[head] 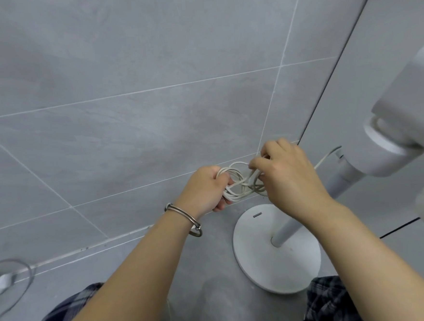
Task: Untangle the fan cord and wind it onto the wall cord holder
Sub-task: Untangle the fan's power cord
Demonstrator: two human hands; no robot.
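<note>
A white fan cord (240,183) hangs tangled in several loops between my two hands, in front of the grey tiled wall. My left hand (204,189), with a metal bracelet on the wrist, grips the left side of the bundle. My right hand (286,172) pinches strands on the right side of the tangle. One strand of the cord runs off to the right toward the fan's pole (333,187). The white fan stands on a round base (268,256) on the floor. No wall cord holder shows in this view.
The fan's white head (408,111) looms at the right, close to my right arm. A grey cable and a white plug (3,282) lie on the floor at the far left. A dark vertical wall edge (326,82) runs behind the fan.
</note>
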